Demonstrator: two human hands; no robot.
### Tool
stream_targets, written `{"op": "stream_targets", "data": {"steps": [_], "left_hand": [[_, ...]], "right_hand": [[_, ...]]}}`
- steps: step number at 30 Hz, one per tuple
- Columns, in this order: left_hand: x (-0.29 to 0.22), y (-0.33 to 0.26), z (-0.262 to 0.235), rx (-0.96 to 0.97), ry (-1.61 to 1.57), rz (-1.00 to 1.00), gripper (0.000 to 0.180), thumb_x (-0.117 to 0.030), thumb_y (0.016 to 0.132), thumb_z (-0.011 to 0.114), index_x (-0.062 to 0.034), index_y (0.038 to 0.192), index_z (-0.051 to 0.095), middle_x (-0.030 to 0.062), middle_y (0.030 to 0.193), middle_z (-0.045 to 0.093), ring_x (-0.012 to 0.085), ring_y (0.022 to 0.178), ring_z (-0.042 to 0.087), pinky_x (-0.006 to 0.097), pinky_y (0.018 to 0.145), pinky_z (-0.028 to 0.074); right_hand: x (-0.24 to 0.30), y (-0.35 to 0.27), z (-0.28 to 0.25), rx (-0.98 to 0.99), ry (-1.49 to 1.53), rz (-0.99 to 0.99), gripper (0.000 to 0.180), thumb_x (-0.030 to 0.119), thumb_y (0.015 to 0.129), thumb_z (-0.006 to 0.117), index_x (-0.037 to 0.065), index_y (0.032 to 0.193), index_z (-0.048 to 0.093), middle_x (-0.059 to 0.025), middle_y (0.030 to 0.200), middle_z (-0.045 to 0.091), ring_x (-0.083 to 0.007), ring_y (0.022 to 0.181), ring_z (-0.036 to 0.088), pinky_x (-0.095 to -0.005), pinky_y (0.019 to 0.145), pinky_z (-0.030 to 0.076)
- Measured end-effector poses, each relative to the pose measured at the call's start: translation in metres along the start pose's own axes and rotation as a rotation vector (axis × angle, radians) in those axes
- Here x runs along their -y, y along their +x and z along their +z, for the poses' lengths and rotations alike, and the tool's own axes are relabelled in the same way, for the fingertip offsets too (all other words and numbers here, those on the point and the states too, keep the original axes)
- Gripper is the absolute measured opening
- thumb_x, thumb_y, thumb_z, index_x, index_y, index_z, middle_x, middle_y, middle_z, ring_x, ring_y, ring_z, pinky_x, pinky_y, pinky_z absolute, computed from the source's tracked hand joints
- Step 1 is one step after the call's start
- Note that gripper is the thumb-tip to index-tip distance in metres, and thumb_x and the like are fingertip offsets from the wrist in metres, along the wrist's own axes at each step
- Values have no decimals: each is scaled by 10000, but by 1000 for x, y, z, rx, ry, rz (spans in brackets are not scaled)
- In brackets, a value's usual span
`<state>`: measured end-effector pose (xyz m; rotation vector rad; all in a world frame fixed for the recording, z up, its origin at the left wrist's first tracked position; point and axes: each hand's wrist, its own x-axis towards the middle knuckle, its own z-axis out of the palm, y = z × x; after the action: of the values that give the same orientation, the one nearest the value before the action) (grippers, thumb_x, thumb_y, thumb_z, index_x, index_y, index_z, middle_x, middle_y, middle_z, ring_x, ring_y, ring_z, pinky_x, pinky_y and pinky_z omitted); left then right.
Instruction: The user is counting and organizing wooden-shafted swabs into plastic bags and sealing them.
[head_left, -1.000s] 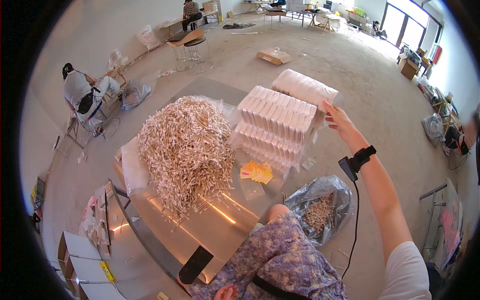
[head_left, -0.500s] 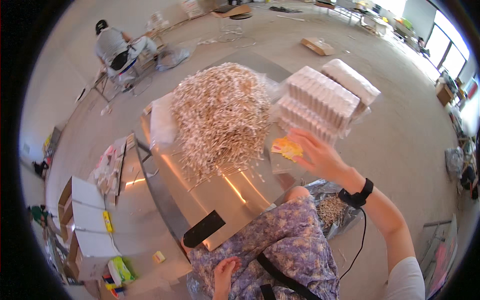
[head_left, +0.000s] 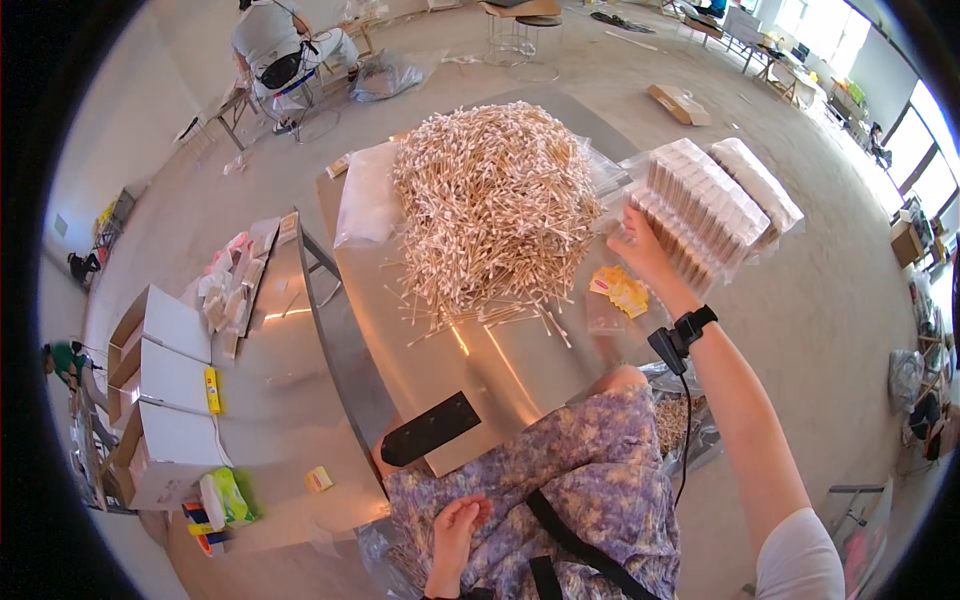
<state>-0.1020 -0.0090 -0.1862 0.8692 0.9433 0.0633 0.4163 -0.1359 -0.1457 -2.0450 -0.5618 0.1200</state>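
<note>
My right hand (head_left: 645,245) reaches to the left end of the stacked clear packs of cotton swabs (head_left: 700,205). Its thumb and fingers are apart around nothing I can see, and the fingertips are close to the packs; contact is unclear. My left hand (head_left: 460,522) rests over the lap, fingers loosely curled in, with nothing visible in them. A large heap of loose cotton swabs (head_left: 495,200) covers the middle of the metal table (head_left: 400,365). Just below my right hand lie yellow printed cards (head_left: 620,290), beside a small clear bag (head_left: 605,318).
A black strip (head_left: 430,428) lies at the table's near edge. White plastic sheets (head_left: 368,195) sit left of the heap. A lower side table holds white cartons (head_left: 175,385) and a green-white package (head_left: 230,497). A seated person (head_left: 275,50) is at far left.
My right hand has moved from above the yellow cards, forward to the packs. The view has shifted, so the table sits further right. My left hand stays over the lap.
</note>
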Motion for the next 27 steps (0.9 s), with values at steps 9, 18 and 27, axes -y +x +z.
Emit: {"op": "stream_targets", "data": {"steps": [9, 18, 27], "left_hand": [[4, 6, -3, 55, 2, 84, 294, -156, 991, 579, 46, 1203, 613, 138, 1129, 681, 193, 1011, 658, 317, 900, 519], [-35, -5, -12, -116, 35, 280, 271, -155, 1001, 570, -17, 1230, 614, 86, 1140, 674, 182, 1023, 654, 302, 871, 527], [-47, -21, -130, -1023, 973, 800, 320, -139, 907, 672, -11, 1181, 567, 121, 1145, 608, 269, 1069, 575, 390, 937, 442]], "right_hand": [[19, -55, 9, 242, 240, 148, 685, 139, 864, 684, 58, 1470, 375, -165, 1428, 487, -247, 1261, 530, -357, 988, 475], [47, -235, 39, 536, 154, 108, 534, 76, 896, 655, 51, 1400, 480, -110, 1403, 533, -228, 1290, 507, -365, 1051, 421], [76, -284, 88, 647, -403, -90, 598, 37, 809, 712, -109, 1333, 464, -100, 1643, 47, -425, 1241, 514, -447, 965, 487]]}}
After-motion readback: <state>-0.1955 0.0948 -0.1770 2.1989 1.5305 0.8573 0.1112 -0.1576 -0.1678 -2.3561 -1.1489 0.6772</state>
